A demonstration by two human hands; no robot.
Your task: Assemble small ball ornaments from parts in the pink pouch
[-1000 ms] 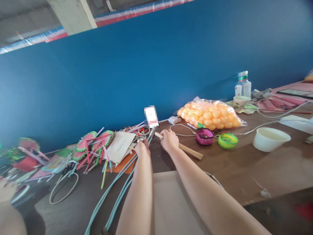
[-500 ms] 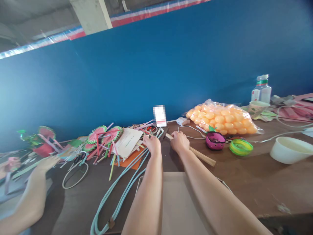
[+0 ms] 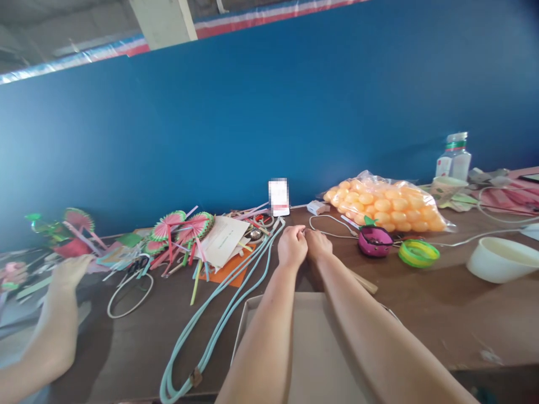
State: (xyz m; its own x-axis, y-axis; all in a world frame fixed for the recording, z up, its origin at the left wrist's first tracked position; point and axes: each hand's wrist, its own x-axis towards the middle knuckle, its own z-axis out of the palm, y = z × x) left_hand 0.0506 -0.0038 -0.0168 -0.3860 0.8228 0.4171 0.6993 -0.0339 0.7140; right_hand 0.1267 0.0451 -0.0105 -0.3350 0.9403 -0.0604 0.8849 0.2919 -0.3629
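The left hand (image 3: 293, 247) and right hand (image 3: 319, 244) are just beside each other above the counter (image 3: 416, 322). The right is curled over the stick (image 3: 367, 281), whose bare end emerges at 4 o'clock from it, under the forearm; the rest is hidden. The left's fingers are bent inward, but I cannot tell whether they grip anything.

To work well here, I would keep the right grip firm and the left fingers clear of the stick's hidden end. The cable (image 3: 332, 234) at 1 o'clock and the purple pot (image 3: 374, 242) at 3 o'clock look easy to snag or knock, so small, controlled wrist movements seem best.
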